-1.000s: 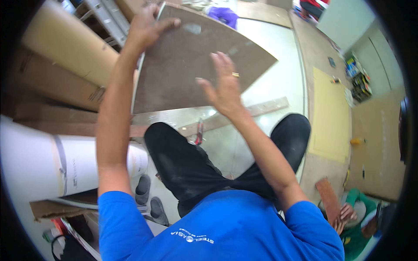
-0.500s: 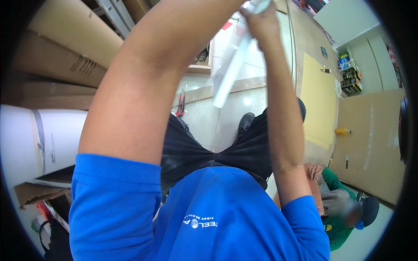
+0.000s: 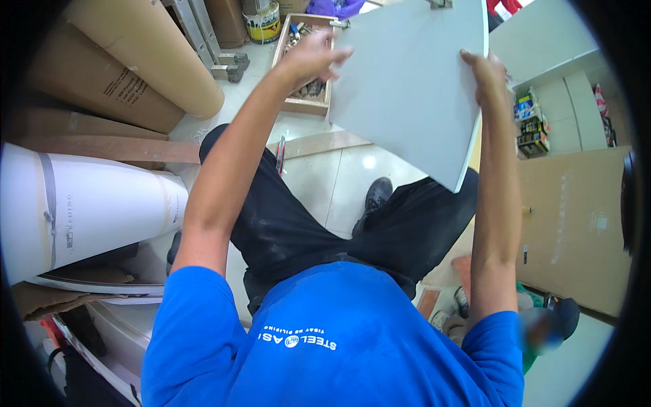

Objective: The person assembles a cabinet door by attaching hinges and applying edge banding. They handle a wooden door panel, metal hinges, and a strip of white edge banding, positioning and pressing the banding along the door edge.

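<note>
A flat light-grey panel is held up in front of me, tilted, with a white right edge. My right hand grips that edge, thumb on the face and fingers behind. My left hand is beside the panel's left edge, its fingers apart and slightly blurred, with nothing held. A metal fitting sits on the panel's far part, and a small piece of hardware shows at its left edge.
Left of the panel stands a wooden tray of hardware, with a paint can behind. A red-and-grey utility knife lies near my left leg. Cardboard rolls and a white roll crowd the left. A person sits at lower right.
The panel has turned from edge-on to show its broad face. My left hand has come down and left, off the panel; my right hand has moved right with the edge.
</note>
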A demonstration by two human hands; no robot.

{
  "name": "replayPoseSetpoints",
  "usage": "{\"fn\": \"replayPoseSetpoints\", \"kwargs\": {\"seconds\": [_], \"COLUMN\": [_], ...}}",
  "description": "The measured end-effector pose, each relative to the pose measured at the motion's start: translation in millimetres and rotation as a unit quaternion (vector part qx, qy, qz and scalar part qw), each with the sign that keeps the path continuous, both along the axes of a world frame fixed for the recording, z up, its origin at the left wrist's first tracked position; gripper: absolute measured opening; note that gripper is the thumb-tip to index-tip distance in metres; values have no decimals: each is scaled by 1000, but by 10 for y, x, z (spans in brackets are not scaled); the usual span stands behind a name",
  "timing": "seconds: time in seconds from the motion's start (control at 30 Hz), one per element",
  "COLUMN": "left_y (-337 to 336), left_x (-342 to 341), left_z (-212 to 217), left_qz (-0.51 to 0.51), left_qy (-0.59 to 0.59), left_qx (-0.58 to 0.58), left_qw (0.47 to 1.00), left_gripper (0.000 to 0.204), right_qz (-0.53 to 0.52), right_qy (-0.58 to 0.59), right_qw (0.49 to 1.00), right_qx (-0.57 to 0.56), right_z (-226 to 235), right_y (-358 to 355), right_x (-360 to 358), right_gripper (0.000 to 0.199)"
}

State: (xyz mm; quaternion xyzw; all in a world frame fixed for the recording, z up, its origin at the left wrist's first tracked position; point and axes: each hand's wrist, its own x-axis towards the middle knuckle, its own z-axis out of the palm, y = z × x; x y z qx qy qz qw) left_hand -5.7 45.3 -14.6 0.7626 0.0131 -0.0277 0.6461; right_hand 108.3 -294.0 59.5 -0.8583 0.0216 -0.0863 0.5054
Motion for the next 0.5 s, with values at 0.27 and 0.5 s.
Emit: {"fn": "replayPoseSetpoints", "kwargs": {"seconds": [0.27, 0.5], "left_y": [581, 660], "left_x": [-396, -349], "left_z": [-974, -941], "left_qz": [43, 98], "left_qy": [187, 135], "left_qx": [77, 91], "left_qw": [978, 982], "left_gripper": [48, 53], "right_qz": [37, 205], "right_qy": [-32, -58], "right_qw": [999, 961], "right_qx": [5, -175], "right_z": [290, 1532], "right_y": [121, -118], "right_x": [-27, 6], "right_gripper": [42, 57]}}
